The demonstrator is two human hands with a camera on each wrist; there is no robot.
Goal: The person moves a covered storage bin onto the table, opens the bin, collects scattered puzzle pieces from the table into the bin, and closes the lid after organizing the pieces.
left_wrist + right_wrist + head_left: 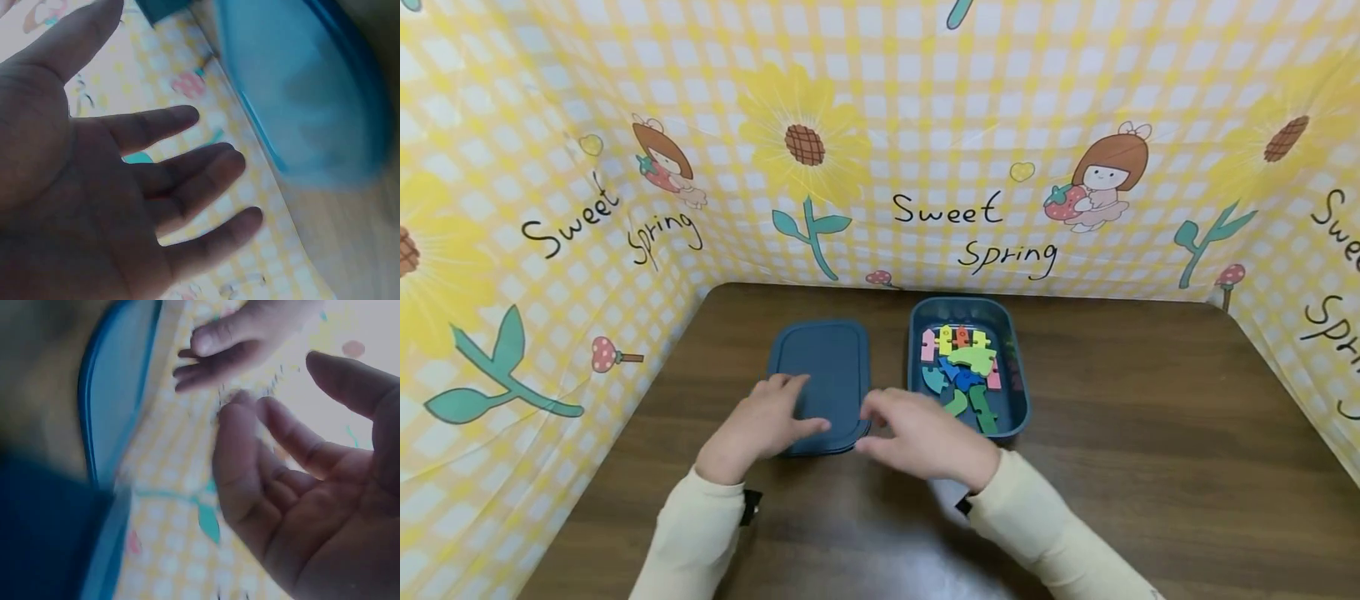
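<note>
A dark blue lid [823, 367] lies flat on the table. Over its lower left part is my left hand [767, 421], fingers spread and thumb out; in the left wrist view the hand [119, 181] has nothing in it and stays apart from the lid [294, 81]. My right hand [925, 433] hovers between the lid's right edge and a dark blue box [1018, 383], fingers loosely bent. Its palm [337, 519] holds nothing in the right wrist view. Inside the box are colourful puzzle-like pieces [973, 360], partly stacked: green, blue, yellow, pink and orange.
A brown wooden table [1135, 417] carries the lid and box. Yellow checked cloth [925, 150] with printed flowers and figures stands as walls at the back and both sides. Dark straps or devices show at both wrists.
</note>
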